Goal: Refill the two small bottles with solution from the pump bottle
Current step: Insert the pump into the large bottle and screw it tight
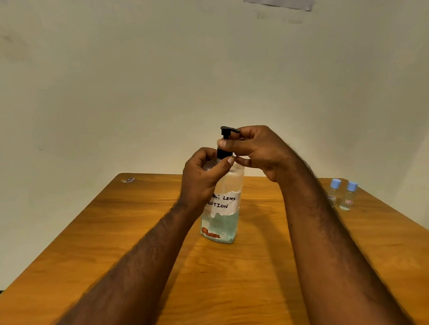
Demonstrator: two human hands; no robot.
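Observation:
A clear pump bottle [222,219] with a white handwritten label and bluish solution in its lower part stands upright at the middle of the wooden table [240,274]. My left hand [200,179] grips its shoulder and the black collar, with the thumb against the neck. My right hand [255,152] pinches the black pump head [228,132] from the right, thumb on the stem. Two small clear bottles [334,192] [348,196] with light blue caps stand upright side by side at the table's far right edge, apart from both hands.
A small wrapper-like scrap [128,180] lies at the table's far left corner. A plain pale wall stands right behind the table. The table's left and right edges slope toward me.

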